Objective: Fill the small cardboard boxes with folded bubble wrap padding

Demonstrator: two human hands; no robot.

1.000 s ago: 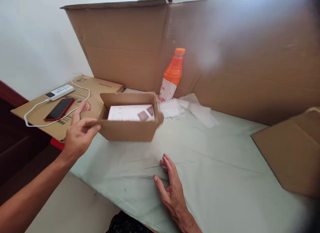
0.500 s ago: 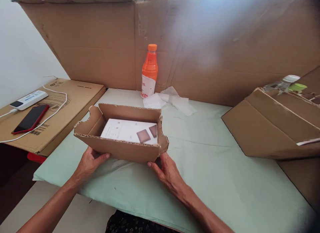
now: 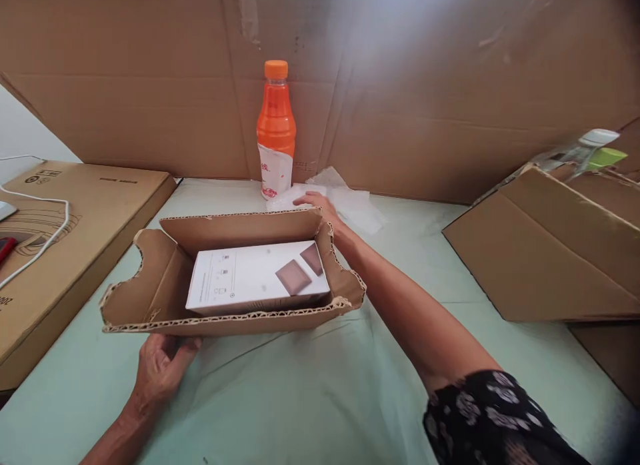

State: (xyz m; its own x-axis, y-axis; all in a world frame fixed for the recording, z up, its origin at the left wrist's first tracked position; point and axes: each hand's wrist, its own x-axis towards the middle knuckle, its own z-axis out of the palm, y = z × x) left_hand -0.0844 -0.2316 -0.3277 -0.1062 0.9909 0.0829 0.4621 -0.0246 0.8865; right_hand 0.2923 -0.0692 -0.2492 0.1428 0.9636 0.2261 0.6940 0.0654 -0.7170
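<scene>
Left hand [image 3: 163, 368] gripping the cardboard tray [image 3: 230, 318] from below, right hand [image 3: 315, 202] stretched beyond it, fingers loose on crumpled plastic wrap [image 3: 350, 208] beside the orange bottle [image 3: 275, 128].

The open cardboard tray [image 3: 165, 298] at the centre is plain brown. Inside it lies a white box [image 3: 250, 278] printed with two brownish-grey squares. The bottle [image 3: 275, 128] at upper centre is bright orange with a white label marked in red. Pale green cloth [image 3: 310, 398] covers the counter. The sleeve [image 3: 495, 418] at lower right is black with small white figures.
</scene>
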